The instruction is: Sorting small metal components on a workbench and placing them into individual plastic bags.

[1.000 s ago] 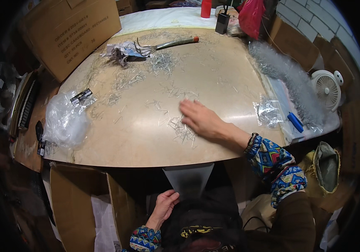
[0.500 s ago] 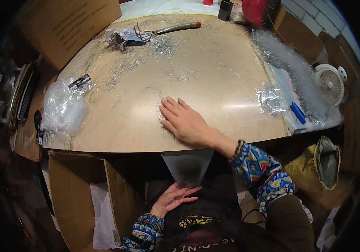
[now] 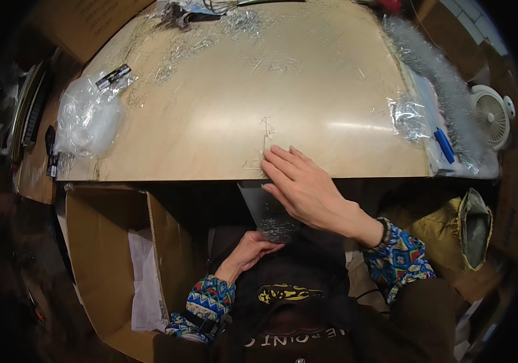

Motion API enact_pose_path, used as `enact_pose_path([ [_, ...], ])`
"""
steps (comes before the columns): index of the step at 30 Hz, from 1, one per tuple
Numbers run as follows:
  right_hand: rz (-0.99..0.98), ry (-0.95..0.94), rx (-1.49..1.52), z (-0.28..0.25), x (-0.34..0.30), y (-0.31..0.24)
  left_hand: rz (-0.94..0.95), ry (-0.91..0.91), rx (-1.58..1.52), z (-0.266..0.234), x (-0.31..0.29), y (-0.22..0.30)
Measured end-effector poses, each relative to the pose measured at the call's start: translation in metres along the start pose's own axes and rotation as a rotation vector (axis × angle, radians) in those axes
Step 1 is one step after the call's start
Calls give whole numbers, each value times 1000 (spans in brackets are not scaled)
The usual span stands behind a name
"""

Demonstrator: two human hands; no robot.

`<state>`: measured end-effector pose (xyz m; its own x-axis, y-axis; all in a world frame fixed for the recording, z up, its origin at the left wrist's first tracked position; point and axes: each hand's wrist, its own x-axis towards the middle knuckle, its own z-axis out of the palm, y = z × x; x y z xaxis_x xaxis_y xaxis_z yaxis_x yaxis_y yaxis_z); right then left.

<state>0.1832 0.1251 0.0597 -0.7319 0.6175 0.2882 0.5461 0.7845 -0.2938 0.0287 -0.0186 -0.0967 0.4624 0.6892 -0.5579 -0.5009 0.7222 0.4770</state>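
My right hand [image 3: 306, 190] lies flat across the table's front edge, fingers stretched out and palm down. Beside its fingertips are a few thin silvery wire pieces [image 3: 265, 128], loose on the tabletop [image 3: 180, 145]. Just under the edge, a clear plastic bag [image 3: 260, 202] hangs with its upper end against the table. Thin metal bits show in the bag's lower part. My left hand [image 3: 250, 251] is closed at the bottom of this bag, in front of my dark apron; part of its fingers is hidden behind the bag.
More wire pieces [image 3: 198, 48] are scattered on the far left. A clump of clear plastic [image 3: 89, 121] sits at the left. At the right are a plastic packet [image 3: 406, 118], a blue pen-like object [image 3: 444, 145] and a white fan [image 3: 490, 117]. An open cardboard box [image 3: 104, 254] stands below left.
My right hand has slid toward me and rightward to the table edge. Metal bits now show clearly in the bag. My left fingers have drawn together, and the view has tipped down.
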Motion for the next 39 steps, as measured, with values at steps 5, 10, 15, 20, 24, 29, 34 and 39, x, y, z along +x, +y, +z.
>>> enact_pose_path([
  [5,47,-8,-40,-3,-4,19,18,32,37,-18,9,-8],
  [10,57,221,-157,10,10,41,4,-3,-64,8,-5,10],
  [15,-264,79,46,27,-23,-14,54,-24,-78,1,0,0],
  [20,-343,-399,-78,35,-52,-23,30,-20,-7,-10,-1,0],
  [24,-219,-211,-36,29,-53,-19,40,-103,-2,-4,-1,5],
  [29,-117,44,124,14,-49,-14,-12,-138,-87,1,0,0],
  [34,-43,104,-118,7,-29,-4,59,-23,-6,1,7,0],
  [39,-93,92,97,10,-52,-16,41,-19,72,-10,11,0],
])
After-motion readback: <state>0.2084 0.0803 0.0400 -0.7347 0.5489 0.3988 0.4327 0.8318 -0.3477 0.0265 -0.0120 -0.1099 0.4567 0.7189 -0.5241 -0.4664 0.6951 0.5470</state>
